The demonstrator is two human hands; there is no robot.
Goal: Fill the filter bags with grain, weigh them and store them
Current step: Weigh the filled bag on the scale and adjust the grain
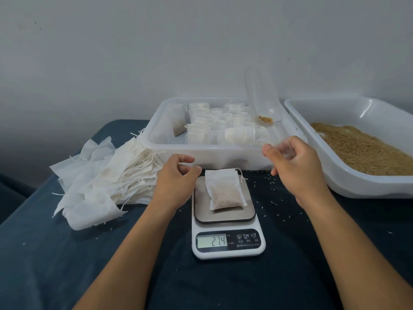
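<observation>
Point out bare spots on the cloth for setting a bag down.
Free: the cloth between the empty bags and the scale, and right of the scale below the grain tray, with stray grains. Crowded: behind the scale, by the storage tray.

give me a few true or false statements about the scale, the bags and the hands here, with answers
1. A filled filter bag lies on the scale. True.
2. The scale's display reads 0.0. False: it reads 27.4.
3. The left hand grips the bag on the scale. False: it hovers beside the bag with fingers loosely curled, holding nothing.
4. The pile of empty bags lies left of the scale. True.
5. The grain tray stands left of the storage bin. False: it stands to the right.
6. The right hand is above the table, not touching the bag. True.
</observation>
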